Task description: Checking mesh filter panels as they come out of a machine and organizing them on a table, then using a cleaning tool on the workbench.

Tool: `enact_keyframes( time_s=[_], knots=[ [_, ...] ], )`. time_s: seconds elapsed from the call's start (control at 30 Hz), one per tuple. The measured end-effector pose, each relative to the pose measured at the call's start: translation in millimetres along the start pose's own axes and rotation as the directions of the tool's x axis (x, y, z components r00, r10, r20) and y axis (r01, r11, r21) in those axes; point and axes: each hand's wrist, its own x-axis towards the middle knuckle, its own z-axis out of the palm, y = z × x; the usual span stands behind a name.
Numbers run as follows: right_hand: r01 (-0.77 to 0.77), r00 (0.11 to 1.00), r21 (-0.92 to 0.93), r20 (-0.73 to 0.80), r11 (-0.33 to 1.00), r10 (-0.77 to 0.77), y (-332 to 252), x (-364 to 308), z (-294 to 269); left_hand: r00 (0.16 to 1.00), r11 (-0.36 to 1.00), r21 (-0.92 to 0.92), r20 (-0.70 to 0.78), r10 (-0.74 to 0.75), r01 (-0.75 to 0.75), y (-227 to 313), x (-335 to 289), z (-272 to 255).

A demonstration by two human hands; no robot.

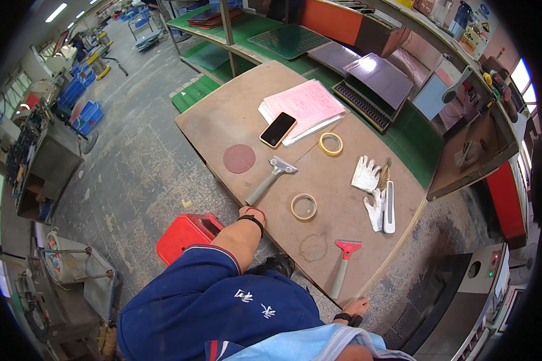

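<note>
My left hand is at the near left edge of a brown table, just below a scraper's handle end; its fingers are hidden. That metal scraper lies flat. By the table's near right corner is my right hand, apparently loosely curled, too small to read clearly. A red-headed scraper lies left of it. Between the scrapers sits a roll of tape. White gloves lie at the right, beside a white-and-grey utility knife. A dark red sanding disc lies left of the metal scraper.
Pink papers, a phone and a yellow tape roll lie toward the table's far side. Green shelving with metal plates stands behind. A red stool is below left, a metal machine at the right.
</note>
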Motion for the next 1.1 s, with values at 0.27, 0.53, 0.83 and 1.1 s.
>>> enact_keyframes(
  time_s=[0.27,0.53,0.83,1.1],
  knots=[
    [0.008,0.999,0.039,-0.031,0.999,-0.007,14,4,4,0.993,0.995,0.018,-0.066,0.101,-0.1,-17,-83,-16],
    [0.02,0.999,0.058,-0.031,0.998,-0.019,17,13,15,0.953,0.987,-0.129,-0.299,0.056,-0.098,-20,-56,0],
    [0.007,0.999,0.135,-0.052,0.991,0.0,-1,2,2,0.965,0.984,-0.174,-0.261,-0.003,-0.044,-13,1,11],
    [0.104,0.981,0.105,-0.173,0.989,-0.085,34,17,28,0.988,0.99,-0.082,-0.109,0.106,-0.115,-10,-21,-5]
  ],
)
